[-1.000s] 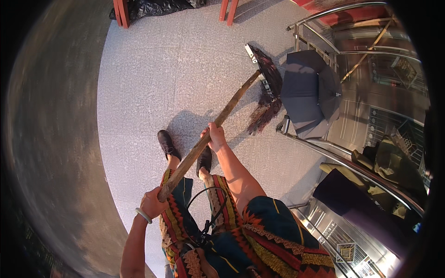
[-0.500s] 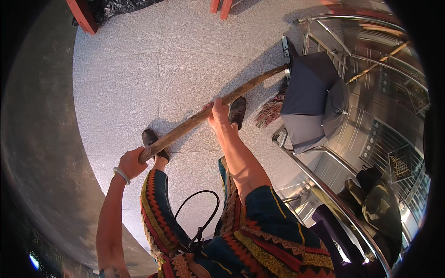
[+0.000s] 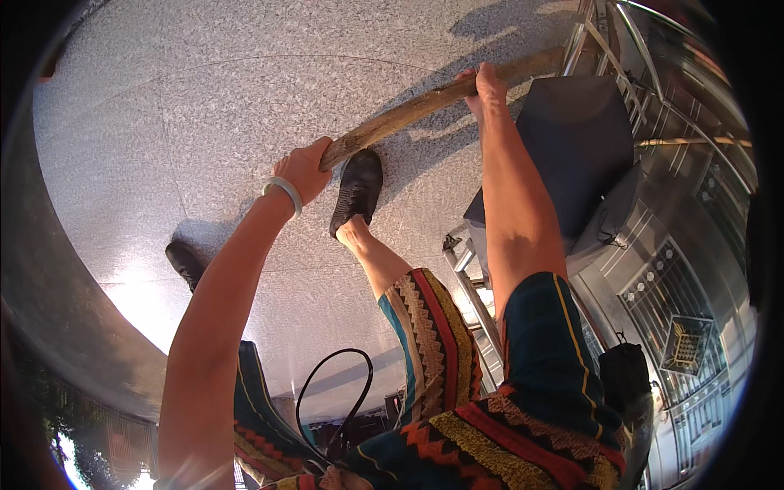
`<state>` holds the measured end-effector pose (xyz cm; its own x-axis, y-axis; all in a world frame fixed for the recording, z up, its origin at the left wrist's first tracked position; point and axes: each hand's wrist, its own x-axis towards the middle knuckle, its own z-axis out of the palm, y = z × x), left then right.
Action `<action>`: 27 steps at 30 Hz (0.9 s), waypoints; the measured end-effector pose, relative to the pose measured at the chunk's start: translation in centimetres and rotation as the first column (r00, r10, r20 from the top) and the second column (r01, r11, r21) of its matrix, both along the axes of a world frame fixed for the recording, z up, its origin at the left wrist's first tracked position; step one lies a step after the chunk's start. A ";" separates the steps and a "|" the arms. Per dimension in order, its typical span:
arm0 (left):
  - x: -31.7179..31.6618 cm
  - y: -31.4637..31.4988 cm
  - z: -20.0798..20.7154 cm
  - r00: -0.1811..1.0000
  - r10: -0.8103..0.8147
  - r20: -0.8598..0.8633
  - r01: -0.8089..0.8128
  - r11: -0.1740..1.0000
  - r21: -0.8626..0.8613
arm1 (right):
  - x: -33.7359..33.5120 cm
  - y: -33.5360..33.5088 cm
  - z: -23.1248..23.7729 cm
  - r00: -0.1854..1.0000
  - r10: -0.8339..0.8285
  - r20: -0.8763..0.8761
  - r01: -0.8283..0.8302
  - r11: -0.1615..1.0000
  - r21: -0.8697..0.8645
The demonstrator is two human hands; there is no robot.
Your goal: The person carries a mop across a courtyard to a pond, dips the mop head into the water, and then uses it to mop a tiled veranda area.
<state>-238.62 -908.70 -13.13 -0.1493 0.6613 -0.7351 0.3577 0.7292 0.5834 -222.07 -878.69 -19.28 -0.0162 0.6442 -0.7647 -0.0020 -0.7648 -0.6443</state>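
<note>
A long, brown, roughly round wooden pole (image 3: 396, 121) slants across the upper part of the head view, rising to the right. My left hand (image 3: 305, 169), with a pale bangle on the wrist, is closed round its near end. Farther along, my right hand (image 3: 487, 86) grips it with the fingers wrapped round. The far end stretches past that hand to the metal railing, where its tip is hard to make out. Beside my right forearm sits a dark, opened umbrella (image 3: 563, 126), partly covered by the arm.
Speckled grey stone floor (image 3: 229, 122) lies under my dark shoes (image 3: 358, 186). Shiny metal railings (image 3: 645, 49) stand at the right, beyond the umbrella. A small wire basket (image 3: 686, 345) and a dark bag (image 3: 625, 376) are at the lower right. A dark curved surface runs along the left.
Both hands and the pole have moved forward and to the right, toward the railing. One foot has stepped ahead. The view has shifted, and the red posts are mostly out of sight.
</note>
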 end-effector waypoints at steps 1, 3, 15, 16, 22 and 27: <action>1.3 0.8 -1.1 1.000 0.020 0.020 -0.021 0.999 0.042 | 1.2 1.4 -0.4 0.987 0.084 0.140 -0.088 0.996 0.024; 3.0 0.5 -2.8 0.997 0.000 0.077 -0.002 1.000 0.031 | 1.7 1.8 -1.1 0.945 0.170 0.281 -0.183 0.983 0.019; -6.4 -17.3 -1.6 0.977 -0.203 0.070 0.211 0.965 -0.155 | -4.1 -20.2 -0.3 0.965 -0.103 0.240 0.087 0.993 0.077; -8.0 -20.4 -0.1 0.982 -0.182 0.042 0.186 0.968 -0.168 | -5.5 -23.5 0.8 0.973 -0.095 0.211 0.093 0.995 0.018; -15.1 -33.7 12.0 0.990 -0.080 -0.120 0.057 0.981 -0.186 | -10.6 -38.3 7.6 0.997 0.024 0.073 -0.016 0.994 -0.110; -16.2 -45.5 26.8 0.952 0.077 -0.297 -0.138 0.971 -0.193 | -16.3 -49.5 19.4 0.989 -0.050 -0.143 -0.009 0.921 -0.389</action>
<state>-254.78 -954.21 13.71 -0.4348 0.4657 -0.7707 0.3993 0.8668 0.2985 -238.32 -928.23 0.13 -0.1374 0.2997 -0.9441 -0.0919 -0.9529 -0.2891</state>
